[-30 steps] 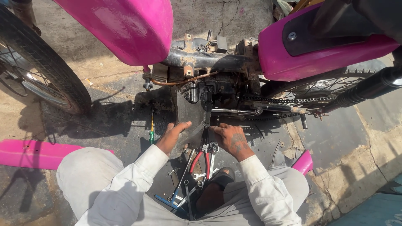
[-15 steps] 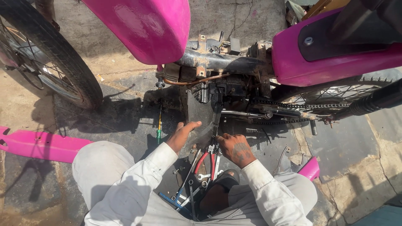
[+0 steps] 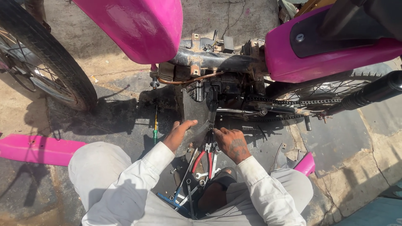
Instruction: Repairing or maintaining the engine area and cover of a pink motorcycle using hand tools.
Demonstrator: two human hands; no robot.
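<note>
My left hand (image 3: 179, 133) had slid up onto the dark cover plate (image 3: 194, 119), fingers pressed on its edge; my right hand (image 3: 231, 142), at three o'clock, pinched its lower rim.

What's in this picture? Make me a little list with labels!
Place: oily ground beside a pink motorbike
Left hand: on a dark metal plate under the engine
Right hand: touching the plate's lower right edge
Tools: red pliers and spanners between the knees; green screwdriver on the ground
Loose part: pink panel at left
Front wheel: upper left
</note>
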